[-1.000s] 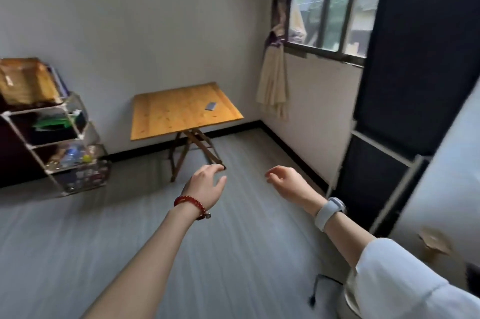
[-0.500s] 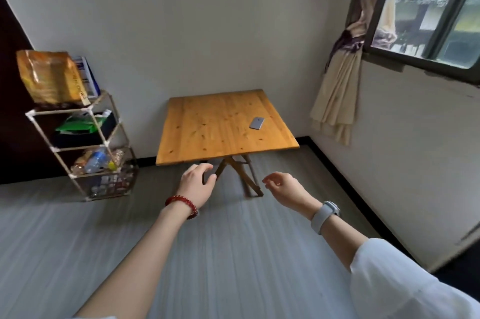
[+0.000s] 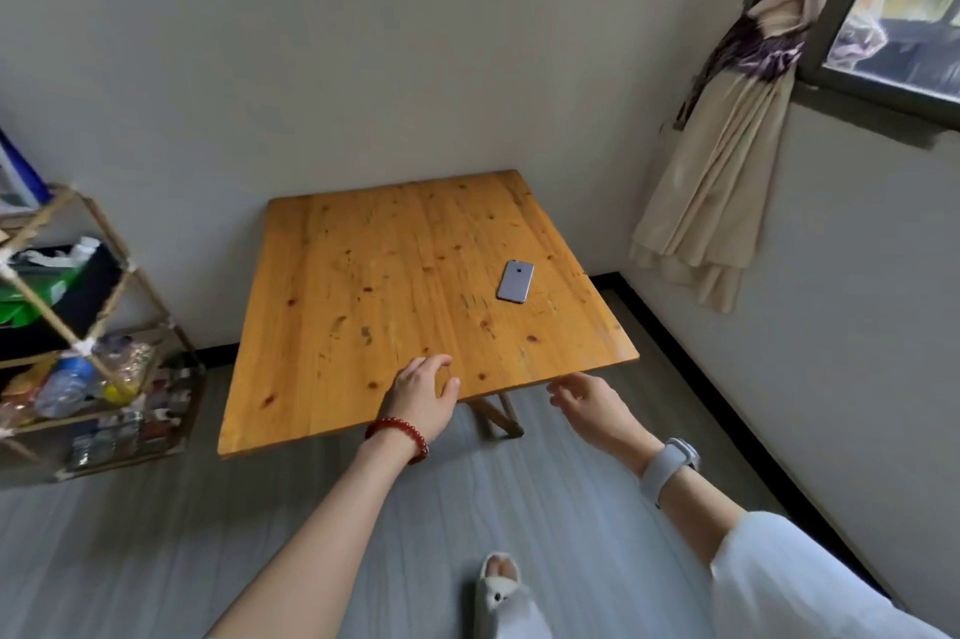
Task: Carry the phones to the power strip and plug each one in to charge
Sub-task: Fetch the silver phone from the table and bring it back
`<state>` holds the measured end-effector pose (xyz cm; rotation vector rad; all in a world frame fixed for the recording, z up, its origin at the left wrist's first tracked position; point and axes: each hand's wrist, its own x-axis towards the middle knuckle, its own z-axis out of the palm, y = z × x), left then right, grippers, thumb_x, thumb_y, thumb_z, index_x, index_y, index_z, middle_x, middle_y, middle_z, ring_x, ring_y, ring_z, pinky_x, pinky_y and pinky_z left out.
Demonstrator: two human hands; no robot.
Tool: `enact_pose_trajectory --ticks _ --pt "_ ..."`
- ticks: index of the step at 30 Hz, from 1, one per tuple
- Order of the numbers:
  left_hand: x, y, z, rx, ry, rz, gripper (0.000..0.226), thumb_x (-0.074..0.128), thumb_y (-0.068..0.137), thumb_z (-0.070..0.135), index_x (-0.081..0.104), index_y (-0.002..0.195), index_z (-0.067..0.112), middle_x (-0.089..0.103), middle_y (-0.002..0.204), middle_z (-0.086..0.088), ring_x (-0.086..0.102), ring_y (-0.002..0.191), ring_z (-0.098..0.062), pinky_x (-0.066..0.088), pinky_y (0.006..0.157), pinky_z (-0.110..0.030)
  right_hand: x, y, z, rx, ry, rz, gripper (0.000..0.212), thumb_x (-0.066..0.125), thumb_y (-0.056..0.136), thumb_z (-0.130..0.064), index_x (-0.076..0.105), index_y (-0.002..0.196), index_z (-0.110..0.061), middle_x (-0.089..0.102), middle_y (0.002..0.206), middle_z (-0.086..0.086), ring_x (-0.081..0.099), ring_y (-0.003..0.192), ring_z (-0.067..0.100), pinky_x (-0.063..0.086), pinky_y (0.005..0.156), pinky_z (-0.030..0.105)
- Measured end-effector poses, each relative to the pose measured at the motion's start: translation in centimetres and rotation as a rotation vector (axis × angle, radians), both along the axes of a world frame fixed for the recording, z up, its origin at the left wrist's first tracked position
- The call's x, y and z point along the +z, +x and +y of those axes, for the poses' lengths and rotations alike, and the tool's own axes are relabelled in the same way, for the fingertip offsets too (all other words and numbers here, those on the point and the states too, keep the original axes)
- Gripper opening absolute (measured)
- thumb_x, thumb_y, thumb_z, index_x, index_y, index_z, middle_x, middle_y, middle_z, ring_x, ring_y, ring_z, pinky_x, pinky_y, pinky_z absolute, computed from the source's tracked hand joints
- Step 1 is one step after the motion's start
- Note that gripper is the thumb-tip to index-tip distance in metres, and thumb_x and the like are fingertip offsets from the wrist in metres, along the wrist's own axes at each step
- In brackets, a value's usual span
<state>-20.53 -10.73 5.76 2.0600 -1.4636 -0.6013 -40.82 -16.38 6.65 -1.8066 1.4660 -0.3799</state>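
A grey phone (image 3: pixel 515 281) lies back-up on the right part of a square wooden folding table (image 3: pixel 363 305) that stands against the wall. My left hand (image 3: pixel 422 394), with a red bead bracelet on its wrist, hovers over the table's near edge, fingers loosely curled and holding nothing. My right hand (image 3: pixel 589 402), with a grey watch on its wrist, is just in front of the near right edge, fingers apart and empty. Both hands are well short of the phone. No power strip is in view.
A shelf rack (image 3: pixel 88 342) with bottles and bags stands at the left by the wall. A tied curtain (image 3: pixel 727 160) hangs at the right under a window (image 3: pixel 893 9). Grey floor (image 3: pixel 156 550) lies between me and the table; my slippered foot (image 3: pixel 496 586) is below.
The view has turned left and come much closer to the table. Both hands now reach its near edge; the phone is nearer and larger.
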Motion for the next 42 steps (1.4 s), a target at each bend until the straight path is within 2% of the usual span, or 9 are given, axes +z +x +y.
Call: enact_pose_trajectory --ticks 9,11,13,18,22,28,35,38,42 --pt "-7.9 9.0 -18.2 0.033 0.292 0.044 0.043 0.042 0.091 0.029 0.036 0.132 0.019 0.037 0.14 -0.007 0.039 0.125 -0.025 0.04 0.1 -0.039 -7.9 8.8 -20.3 -0.162 0.217 0.109 0.031 0.038 0.087 -0.008 0.062 0.101 0.006 0.064 0.118 0.02 0.06 0.098 0.038 0.049 0.076 0.032" --pt "-9.4 10.7 -20.1 0.041 0.348 0.053 0.044 0.042 0.091 0.03 0.034 0.134 0.02 0.033 0.142 -0.005 0.037 0.126 -0.026 0.04 0.1 -0.041 -9.0 10.5 -23.2 -0.177 0.255 0.156 0.026 0.038 0.085 -0.005 0.058 0.078 0.01 0.062 0.086 0.031 0.057 0.078 0.04 0.046 0.068 0.036" --pt "-11.3 12.6 -22.3 0.038 0.415 0.05 0.047 0.042 0.091 0.03 0.03 0.135 0.021 0.028 0.144 -0.005 0.032 0.129 -0.027 0.038 0.102 -0.044 -10.7 12.3 -26.5 -0.21 0.261 0.193 0.028 0.037 0.085 -0.005 0.039 0.057 -0.005 0.044 0.061 0.019 0.044 0.062 0.029 0.035 0.06 0.031" --pt "-15.6 16.6 -28.1 -0.023 0.502 -0.067 0.058 0.046 0.089 0.035 0.02 0.139 0.025 0.007 0.154 -0.005 0.007 0.139 -0.032 0.024 0.111 -0.052 -14.1 15.9 -32.9 -0.355 0.261 0.216 0.03 0.041 0.092 -0.015 0.054 0.11 0.005 0.061 0.106 0.022 0.058 0.097 0.04 0.049 0.066 0.033" --pt "-18.7 18.9 -32.2 -0.193 0.477 -0.236 0.073 0.048 0.084 0.047 0.006 0.142 0.03 -0.007 0.155 -0.005 -0.014 0.141 -0.03 0.003 0.111 -0.06 -16.9 18.1 -36.1 -0.508 0.275 0.314 0.044 0.05 0.09 -0.028 0.05 0.115 0.008 0.053 0.12 0.029 0.051 0.108 0.042 0.042 0.089 0.043" --pt "-22.9 20.9 -34.6 -0.281 0.453 -0.418 0.081 0.029 0.079 0.067 -0.018 0.137 0.037 -0.025 0.15 -0.006 -0.029 0.136 -0.03 -0.019 0.104 -0.06 -19.6 20.6 -39.6 -0.646 0.318 0.473 0.07 0.066 0.077 -0.044 0.037 0.123 0.002 0.036 0.131 0.023 0.034 0.118 0.04 0.034 0.098 0.047" --pt "-23.8 20.5 -33.8 -0.239 0.392 -0.504 0.077 0.013 0.076 0.069 -0.01 0.14 0.033 -0.006 0.153 -0.009 -0.008 0.141 -0.035 -0.007 0.108 -0.063 -19.7 20.2 -40.7 -0.777 0.409 0.285 0.076 0.079 0.067 -0.03 0.032 0.121 -0.004 0.039 0.125 0.019 0.046 0.111 0.034 0.048 0.092 0.046" --pt "-23.7 20.5 -33.9 -0.255 0.418 -0.511 0.077 0.005 0.075 0.07 -0.02 0.138 0.033 -0.016 0.151 -0.009 -0.016 0.139 -0.034 -0.014 0.107 -0.062 -19.6 20.4 -39.4 -0.804 0.432 0.059 0.059 0.072 0.077 -0.019 0.029 0.117 -0.009 0.049 0.117 0.019 0.056 0.096 0.03 0.056 0.077 0.041" --pt "-23.2 20.6 -34.2 -0.298 0.519 -0.495 0.08 0.012 0.078 0.072 -0.036 0.129 0.033 -0.032 0.146 -0.007 -0.03 0.134 -0.033 -0.013 0.107 -0.063 -18.8 20.0 -37.3 -0.743 0.396 0.092 0.043 0.053 0.089 -0.017 0.035 0.127 -0.008 0.057 0.116 0.015 0.052 0.081 0.022 0.049 0.063 0.033"
